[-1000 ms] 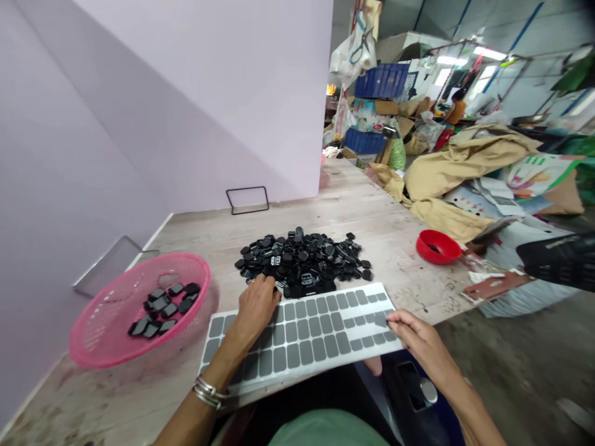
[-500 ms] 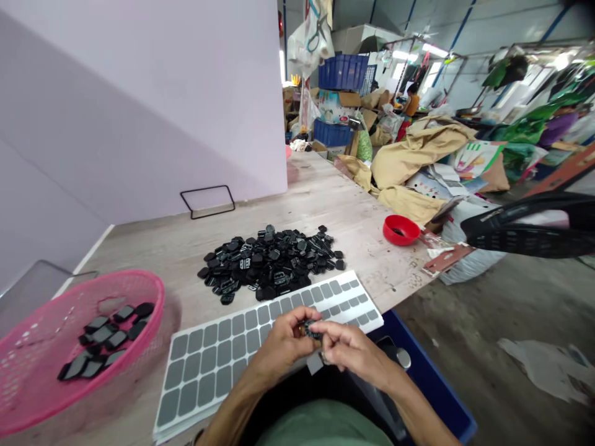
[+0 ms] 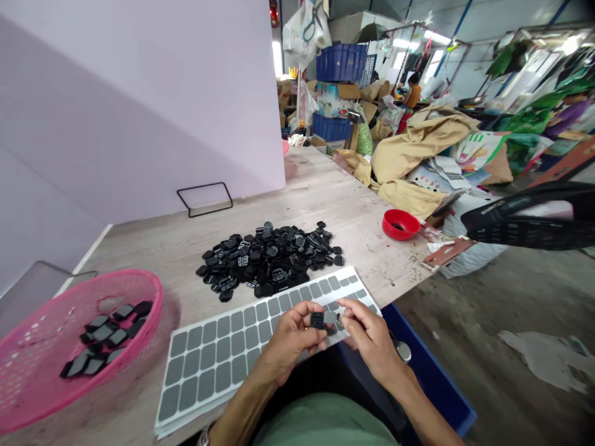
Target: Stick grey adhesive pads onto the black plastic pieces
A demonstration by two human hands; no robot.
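Note:
My left hand point(image 3: 290, 337) pinches a small black plastic piece point(image 3: 317, 320) just above the near edge of the table. My right hand point(image 3: 367, 334) meets it from the right, fingers pinched on a small grey sticker point(image 3: 331, 317) next to the piece. Both hands hover over a white sheet of grey rectangular stickers point(image 3: 223, 353) lying on the wooden table point(image 3: 186, 248). Behind the sheet lies a heap of black plastic pieces point(image 3: 267, 257). A pink basket point(image 3: 69, 365) at the left holds several of the same black pieces.
A small red bowl point(image 3: 400, 224) sits at the table's right edge. A black wire stand point(image 3: 204, 198) stands by the lilac wall. A blue bin point(image 3: 427, 378) is below the table by my lap. Cloth bundles, crates and a distant person fill the room behind.
My left hand left the black heap with a piece, and my right hand left the sheet's right end with a sticker. They met in front of me; the view swung right.

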